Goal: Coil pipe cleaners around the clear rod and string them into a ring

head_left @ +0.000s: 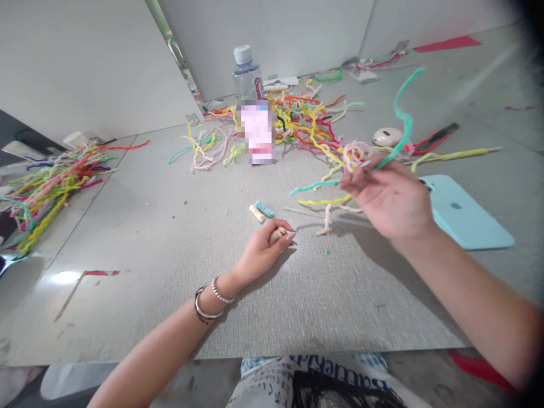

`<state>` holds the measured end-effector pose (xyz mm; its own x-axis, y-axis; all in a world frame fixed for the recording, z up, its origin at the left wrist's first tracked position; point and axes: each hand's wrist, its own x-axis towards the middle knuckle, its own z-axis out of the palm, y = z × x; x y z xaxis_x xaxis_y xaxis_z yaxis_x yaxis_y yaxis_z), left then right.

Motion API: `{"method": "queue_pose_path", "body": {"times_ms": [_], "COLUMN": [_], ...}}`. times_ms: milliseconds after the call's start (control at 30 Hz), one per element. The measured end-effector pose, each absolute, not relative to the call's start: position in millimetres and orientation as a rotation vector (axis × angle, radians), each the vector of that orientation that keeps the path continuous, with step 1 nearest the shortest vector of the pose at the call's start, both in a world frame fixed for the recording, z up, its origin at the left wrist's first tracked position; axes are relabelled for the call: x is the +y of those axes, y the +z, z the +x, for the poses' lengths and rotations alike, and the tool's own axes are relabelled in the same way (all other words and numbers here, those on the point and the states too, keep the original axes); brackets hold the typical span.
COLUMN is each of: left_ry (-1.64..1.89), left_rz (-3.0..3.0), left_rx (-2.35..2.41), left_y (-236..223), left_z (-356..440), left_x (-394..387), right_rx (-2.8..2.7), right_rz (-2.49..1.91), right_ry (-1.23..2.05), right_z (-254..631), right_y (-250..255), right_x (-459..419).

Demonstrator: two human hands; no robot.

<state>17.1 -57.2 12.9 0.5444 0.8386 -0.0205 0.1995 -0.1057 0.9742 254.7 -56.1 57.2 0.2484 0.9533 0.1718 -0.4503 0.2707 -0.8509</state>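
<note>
My left hand (pixel 272 246) rests on the table, its fingers closed round a cream coiled pipe cleaner (pixel 278 234), partly hidden by the fingers. Just beyond it lie two small coiled pieces, one blue (pixel 264 209) and one cream (pixel 256 213). Raised to the right, my right hand (pixel 391 198) pinches a teal pipe cleaner (pixel 403 127), whose wavy end sticks up. Another teal length (pixel 314 186) reaches left from beside those fingertips; whether it is the same piece I cannot tell. Below that hand are a yellow pipe cleaner (pixel 325 202) and a bent cream one (pixel 326 221).
A tangled heap of coloured pipe cleaners (pixel 306 122) spreads across the back, around a propped phone (pixel 256 133) and a bottle (pixel 246 76). Another bundle (pixel 55 190) lies far left. At right are a light blue phone or tablet (pixel 467 212) and a white oval case (pixel 387 137).
</note>
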Motion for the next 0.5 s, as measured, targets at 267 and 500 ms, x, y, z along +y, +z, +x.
{"method": "queue_pose_path", "body": {"times_ms": [267, 500], "left_ry": [0.742, 0.771], "left_rz": [1.523, 1.426], "left_rx": [0.904, 0.887], "left_y": [8.7, 12.3], "left_z": [18.1, 18.9], "left_x": [-56.1, -57.4], "right_rx": [-1.039, -1.076], "right_rz": [-0.798, -0.852], "right_ry": [1.145, 1.133], "right_z": [240.7, 237.5], "right_y": [45.1, 47.6], "right_x": [-63.7, -67.2]}}
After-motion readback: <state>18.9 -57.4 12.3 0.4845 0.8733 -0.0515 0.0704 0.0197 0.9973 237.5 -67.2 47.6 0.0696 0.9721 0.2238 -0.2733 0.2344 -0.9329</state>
